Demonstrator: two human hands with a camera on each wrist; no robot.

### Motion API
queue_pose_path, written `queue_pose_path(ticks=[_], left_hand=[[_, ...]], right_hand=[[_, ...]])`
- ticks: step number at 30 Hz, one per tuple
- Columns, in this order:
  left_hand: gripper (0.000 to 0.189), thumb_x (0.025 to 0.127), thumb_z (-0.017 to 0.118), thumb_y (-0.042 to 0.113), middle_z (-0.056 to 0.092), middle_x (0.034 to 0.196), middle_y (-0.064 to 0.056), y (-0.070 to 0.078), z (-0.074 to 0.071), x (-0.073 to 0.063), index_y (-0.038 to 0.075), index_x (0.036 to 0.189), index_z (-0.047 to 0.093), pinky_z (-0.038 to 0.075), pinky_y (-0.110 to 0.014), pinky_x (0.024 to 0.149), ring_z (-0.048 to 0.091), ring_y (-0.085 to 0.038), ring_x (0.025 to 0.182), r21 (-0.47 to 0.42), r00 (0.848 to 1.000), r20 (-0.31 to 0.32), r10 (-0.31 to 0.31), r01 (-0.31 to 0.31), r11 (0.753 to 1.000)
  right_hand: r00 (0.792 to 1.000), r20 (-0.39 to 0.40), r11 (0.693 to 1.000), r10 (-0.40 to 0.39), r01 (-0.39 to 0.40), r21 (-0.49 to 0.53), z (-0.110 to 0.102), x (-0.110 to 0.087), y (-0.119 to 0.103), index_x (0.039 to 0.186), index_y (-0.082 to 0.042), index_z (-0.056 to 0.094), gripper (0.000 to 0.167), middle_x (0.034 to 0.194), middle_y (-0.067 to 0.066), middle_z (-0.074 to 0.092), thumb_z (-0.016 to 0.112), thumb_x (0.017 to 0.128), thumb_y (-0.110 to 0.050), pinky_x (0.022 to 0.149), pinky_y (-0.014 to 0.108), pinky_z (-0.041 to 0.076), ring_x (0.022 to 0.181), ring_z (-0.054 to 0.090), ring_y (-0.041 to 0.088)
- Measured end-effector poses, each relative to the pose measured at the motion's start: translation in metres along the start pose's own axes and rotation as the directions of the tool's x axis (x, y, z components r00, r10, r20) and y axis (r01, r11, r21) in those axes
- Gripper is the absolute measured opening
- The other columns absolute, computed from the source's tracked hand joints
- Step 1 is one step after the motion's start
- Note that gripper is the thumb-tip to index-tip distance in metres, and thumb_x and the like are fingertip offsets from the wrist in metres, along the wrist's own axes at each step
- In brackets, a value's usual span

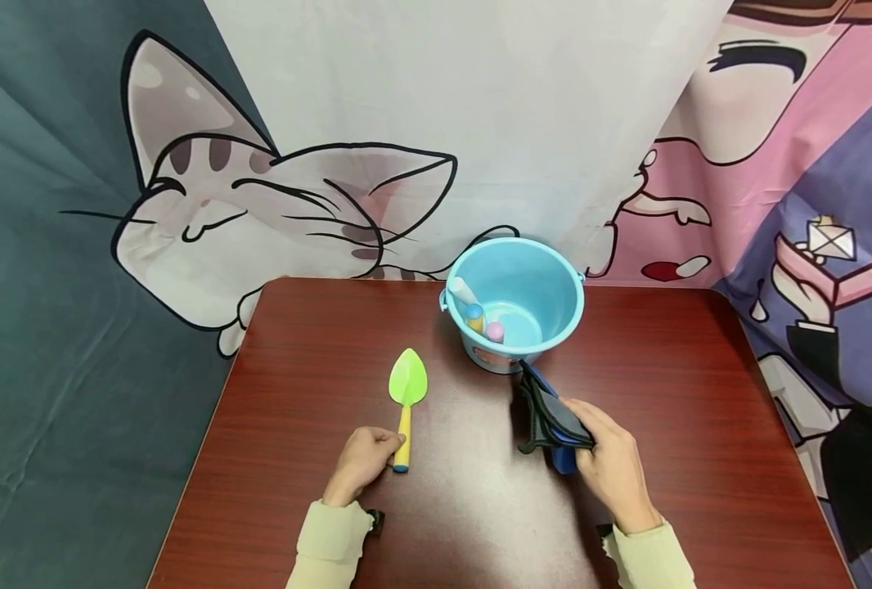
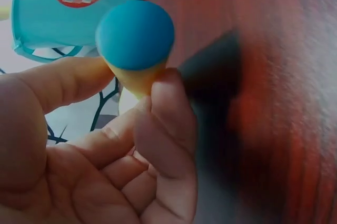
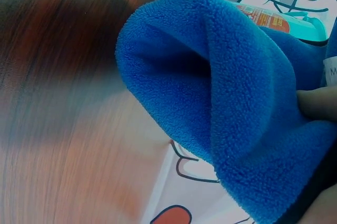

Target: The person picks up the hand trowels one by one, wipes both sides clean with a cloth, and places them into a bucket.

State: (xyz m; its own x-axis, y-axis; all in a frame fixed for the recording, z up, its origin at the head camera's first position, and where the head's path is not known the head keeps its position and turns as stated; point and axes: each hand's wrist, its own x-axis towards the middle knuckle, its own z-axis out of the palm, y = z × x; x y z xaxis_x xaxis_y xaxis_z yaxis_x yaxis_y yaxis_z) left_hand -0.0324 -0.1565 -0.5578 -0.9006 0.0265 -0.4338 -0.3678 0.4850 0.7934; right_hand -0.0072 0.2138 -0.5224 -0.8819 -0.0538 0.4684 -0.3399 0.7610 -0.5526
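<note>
My left hand [image 1: 366,460] pinches the yellow handle of a small toy shovel [image 1: 409,378] with a green blade and a blue end cap. The left wrist view shows that cap [image 2: 138,34] up close, thumb and fingertips on the handle just below it. A folded dark cloth item [image 1: 557,415] with blue fleece on one side is held in my right hand [image 1: 613,462], close to the front of a light blue bucket [image 1: 576,319]. In the right wrist view, its fleece [image 3: 247,98] bends into a fold, and a white tag [image 3: 330,70] shows at the edge.
Inside the bucket lean several stick-like pieces, among them a white one [image 1: 461,290], a yellow one with a blue end [image 1: 474,319] and one with a pink end [image 1: 494,331]. The bucket stands at the back edge of the brown table [image 1: 318,343], before a cartoon-printed curtain [image 1: 539,106].
</note>
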Motion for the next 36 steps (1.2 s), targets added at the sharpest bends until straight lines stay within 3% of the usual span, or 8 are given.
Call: queue_pose_path(ticks=[3,9,17,21,26,36], left_hand=[[0.024,0.097,0.065,0.019,0.060,0.064,-0.002,0.001,-0.002,0.001,0.000,0.086,0.074,0.044,-0.026,0.050,0.053,-0.013,0.054,-0.055,1.000,0.023,-0.009,0.010,0.998],[0.026,0.096,0.066,0.020,0.059,0.067,-0.002,0.001,-0.004,0.000,-0.004,0.093,0.074,0.052,-0.027,0.057,0.056,-0.011,0.057,-0.148,0.998,0.043,-0.035,0.041,0.988],[0.028,0.095,0.068,0.022,0.067,0.079,-0.009,0.008,-0.009,-0.004,-0.005,0.100,0.075,0.057,-0.034,0.070,0.068,-0.018,0.068,-0.247,0.998,-0.029,-0.057,0.048,0.968],[0.029,0.094,0.069,0.024,0.069,0.079,-0.007,0.014,-0.014,-0.006,-0.003,0.103,0.075,0.054,-0.031,0.070,0.068,-0.019,0.067,-0.232,0.997,-0.047,-0.057,0.044,0.972],[0.024,0.091,0.072,0.025,0.065,0.070,-0.003,0.022,-0.018,-0.011,0.001,0.096,0.077,0.049,-0.030,0.063,0.060,-0.016,0.063,-0.188,0.997,-0.062,-0.046,0.034,0.982],[0.019,0.085,0.073,0.020,0.071,0.075,-0.002,0.037,-0.017,-0.026,0.003,0.092,0.078,0.050,-0.029,0.061,0.062,-0.016,0.066,-0.053,0.996,-0.077,0.035,-0.039,0.998]], right_hand=[[1.000,-0.001,1.000,0.000,0.000,-0.001,0.000,0.000,0.001,0.123,-0.012,0.072,0.057,0.119,0.006,0.071,0.061,0.076,0.017,0.094,0.010,0.039,0.104,0.069,0.028],[1.000,-0.002,1.000,0.003,-0.003,-0.014,0.001,-0.001,0.001,0.124,-0.013,0.072,0.059,0.118,0.007,0.071,0.060,0.075,0.018,0.090,0.018,0.045,0.104,0.070,0.028],[1.000,-0.004,1.000,-0.011,0.011,-0.008,0.001,0.000,-0.001,0.124,-0.013,0.072,0.060,0.119,0.007,0.071,0.059,0.074,0.018,0.095,0.009,0.038,0.105,0.069,0.029],[1.000,-0.008,1.000,-0.013,0.013,0.000,0.002,0.000,-0.001,0.124,-0.012,0.072,0.061,0.119,0.008,0.071,0.059,0.073,0.018,0.097,0.006,0.035,0.104,0.069,0.030],[1.000,-0.009,1.000,-0.017,0.017,0.012,0.004,0.000,-0.003,0.123,-0.010,0.072,0.061,0.119,0.008,0.070,0.059,0.072,0.020,0.097,0.005,0.034,0.104,0.069,0.031],[0.999,-0.015,0.997,-0.051,0.052,0.059,0.006,0.003,-0.008,0.122,-0.009,0.072,0.062,0.118,0.009,0.071,0.057,0.069,0.020,0.099,0.006,0.033,0.103,0.069,0.030]])
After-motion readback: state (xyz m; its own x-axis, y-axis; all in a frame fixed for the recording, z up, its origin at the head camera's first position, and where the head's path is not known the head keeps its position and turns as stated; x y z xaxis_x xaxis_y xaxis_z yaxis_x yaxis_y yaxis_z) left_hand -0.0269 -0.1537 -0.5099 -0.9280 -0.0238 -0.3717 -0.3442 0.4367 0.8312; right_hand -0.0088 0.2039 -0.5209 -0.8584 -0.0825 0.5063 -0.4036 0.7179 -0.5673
